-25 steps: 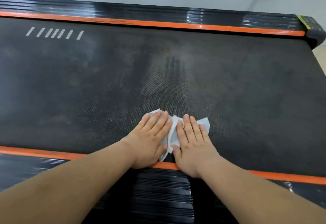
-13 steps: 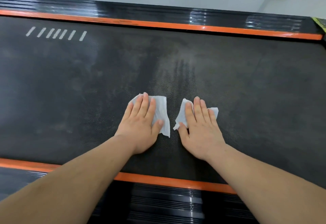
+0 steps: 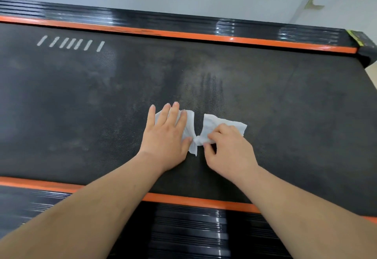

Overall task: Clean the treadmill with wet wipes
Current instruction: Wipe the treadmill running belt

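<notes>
White thin sheets, two of them, both on the black textured treadmill belt (image 3: 81, 105). The left white wet wipe (image 3: 188, 123) lies flat under the left hand (image 3: 165, 136), which has straight, slightly spread fingers and a palm pressing down, gripping nothing. The right white wet wipe (image 3: 215, 121) is crumpled and sits just beside it. The right hand (image 3: 228, 148) has curled fingers, with thumb and forefinger pinching the wipe's bunched near corner. The two wipes touch at their near inner corners; can't tell if they overlap there.

Key relation: a grey dusty streaked patch (image 3: 204, 83) lies straight ahead of the wipes, past the fingertips toward the far orange trim strip (image 3: 224, 38). It sits roughly on the gap between the hands, a bit more in line with the right wipe, so the right hand looks nearer to it. The belt's long axis runs left to right in view, and the left wipe's long axis runs away from the person, along the fingers.

Judgement: mid-wipe on the central belt. The right wipe is bunched and probably needs flattening before a forward push will cover much.

The near orange trim strip (image 3: 183, 199) and the black ribbed side rail (image 3: 189, 228) are close to the forearms. White dash marks (image 3: 71, 43) are far left, well apart from both hands
</notes>
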